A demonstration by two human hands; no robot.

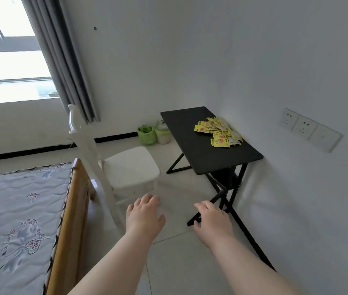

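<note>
Fingers [145, 200] of the left hand [145, 218]: loosely spread, lightly bent, holding nothing. The hand is held out above the floor at 6 o'clock of the white chair [130, 167]. Fingers [200, 207] of the right hand [213, 220]: relaxed, slightly curled, holding nothing. The hand is held out at 6 o'clock of the black folding table [190, 133], in front of its crossed legs.

Contents, by size:
- Quilted mattress [15, 209] on a wooden bed frame [70, 209], at 8 o'clock of the view.
- Window [9, 67] with a grey curtain [62, 60], at 10 to 11 o'clock.
- Black folding table, at 1 o'clock of the hands, set against the right-hand wall.
- White chair, at 12 o'clock of the left hand, between the bed frame and the table, with its back towards the bed.
- Heap of yellow packets [217, 130] on the table's wall-side half.
- Row of wall sockets [309, 129], at 3 o'clock of the packets.
- Two green containers [146, 135] on the floor at the far wall, at 9 o'clock of the table.

Step in hand, as judged: approach. Both arms are extended and nothing is grasped yet.

Next move, as judged: close the gap to the chair and table. The left hand is placed to take the chair. The right hand then needs a reach towards 1 o'clock across the tabletop, and a fingertip pinch would suit such thin, slippery packets.
</note>
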